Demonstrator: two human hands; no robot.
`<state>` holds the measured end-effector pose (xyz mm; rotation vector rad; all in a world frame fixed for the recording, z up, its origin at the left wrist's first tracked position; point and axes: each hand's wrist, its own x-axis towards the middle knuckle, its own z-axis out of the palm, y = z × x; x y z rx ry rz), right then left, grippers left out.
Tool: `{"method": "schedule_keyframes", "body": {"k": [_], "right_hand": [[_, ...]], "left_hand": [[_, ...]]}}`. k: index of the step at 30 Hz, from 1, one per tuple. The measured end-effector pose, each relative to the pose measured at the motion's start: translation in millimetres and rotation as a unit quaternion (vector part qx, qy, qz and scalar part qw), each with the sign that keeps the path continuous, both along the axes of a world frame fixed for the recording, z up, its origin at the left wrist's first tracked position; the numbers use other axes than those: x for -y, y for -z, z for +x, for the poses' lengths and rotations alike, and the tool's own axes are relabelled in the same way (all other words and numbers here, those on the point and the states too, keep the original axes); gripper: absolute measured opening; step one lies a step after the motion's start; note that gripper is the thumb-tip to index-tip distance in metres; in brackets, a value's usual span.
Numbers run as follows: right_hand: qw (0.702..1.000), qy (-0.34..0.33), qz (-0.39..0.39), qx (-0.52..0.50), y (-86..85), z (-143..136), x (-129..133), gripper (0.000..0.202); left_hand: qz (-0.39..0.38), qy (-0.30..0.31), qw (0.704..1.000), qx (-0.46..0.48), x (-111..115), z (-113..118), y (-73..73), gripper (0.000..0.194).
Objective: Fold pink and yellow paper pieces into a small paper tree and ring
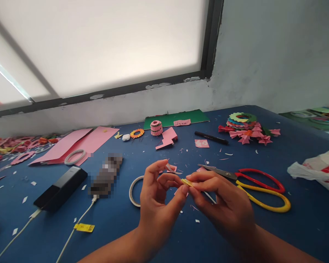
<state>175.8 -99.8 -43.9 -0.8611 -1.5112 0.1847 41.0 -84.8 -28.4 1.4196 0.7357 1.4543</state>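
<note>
Yellow paper is pinched by both hands, blue table below, window beyond.

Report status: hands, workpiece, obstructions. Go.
Left hand, right hand: pinching small yellow piece. Nearby clutter: scissors by right hand, tape roll partly behind left hand.

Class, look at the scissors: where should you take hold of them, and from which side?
Probably best by the red handle and yellow handle, coming from the person's right: those open loops lie that way, while the scissors' blades point left, beyond the right hand.
</note>
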Motion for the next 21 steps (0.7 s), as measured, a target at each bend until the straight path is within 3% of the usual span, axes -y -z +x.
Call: {"method": "schedule_keyframes", "body": {"k": [21], "right_hand": [[0.998, -0.053, 0.031, 0.027, -2.2, -2.2, 0.9, 0.020]], "left_hand": [[-0.002, 0.007, 0.998, 0.056, 2.0, 0.2, -0.1, 0.044]]}}
